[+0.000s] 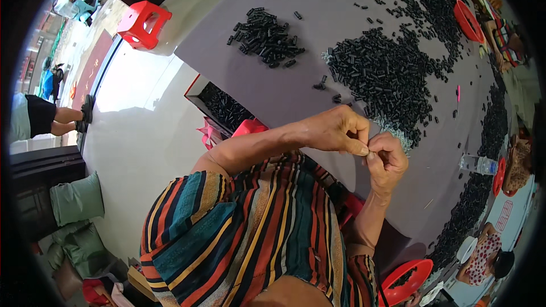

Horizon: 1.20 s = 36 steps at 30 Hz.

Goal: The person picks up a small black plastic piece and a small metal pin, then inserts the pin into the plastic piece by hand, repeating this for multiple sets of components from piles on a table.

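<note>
My left hand (343,129) and my right hand (388,162) meet over the near part of the grey-covered table. Thumb and fingers are pinched on both, fingertips touching. Whatever lies between them is too small and covered to make out. Just beyond the hands spreads a large heap of short black cylindrical pieces (378,68). Small clear, pale pieces (395,131) lie at its near edge, partly behind my right hand. Farther left sits a smaller black pile (265,37), with a few loose black pieces (321,83) between the two.
Below the table's left edge stands an open box (193,88) of black pieces. A red stool (143,24) is on the floor. Red basins (467,21) (408,284) and a clear bottle (478,165) line the right side. Other people (483,256) are around.
</note>
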{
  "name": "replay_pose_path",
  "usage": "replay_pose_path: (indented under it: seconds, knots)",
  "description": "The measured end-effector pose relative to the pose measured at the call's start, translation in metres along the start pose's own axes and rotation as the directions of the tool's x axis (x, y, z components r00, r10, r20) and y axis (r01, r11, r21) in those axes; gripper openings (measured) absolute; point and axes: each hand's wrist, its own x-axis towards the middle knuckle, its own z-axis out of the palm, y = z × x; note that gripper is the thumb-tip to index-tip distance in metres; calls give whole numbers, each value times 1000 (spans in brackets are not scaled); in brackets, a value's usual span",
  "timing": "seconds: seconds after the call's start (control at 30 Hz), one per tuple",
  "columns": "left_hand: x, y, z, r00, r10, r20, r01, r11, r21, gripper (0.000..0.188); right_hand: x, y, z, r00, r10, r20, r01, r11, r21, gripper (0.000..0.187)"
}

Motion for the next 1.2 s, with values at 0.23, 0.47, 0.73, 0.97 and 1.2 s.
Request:
replay_pose_path:
  seconds: [0.23,0.47,0.73,0.97,1.2]
  knots:
    - [0,8,8,986,-167,22,166,936,-311,16,2,-10,3,999,18,-49,-10,987,158,8]
    - [2,-4,0,970,-187,153,232,895,-380,21,5,-31,-5,992,47,121,19,872,-490,11]
    - [-1,7,0,934,-194,301,289,905,-313,22,-9,-47,3,977,-72,202,175,812,-556,16]
    - [-30,11,23,880,-214,423,400,816,-418,26,-28,-36,7,951,-170,257,228,950,-215,20]
    - [-58,15,32,814,-303,495,536,720,-441,24,-35,-40,21,878,-301,373,335,942,-29,19]
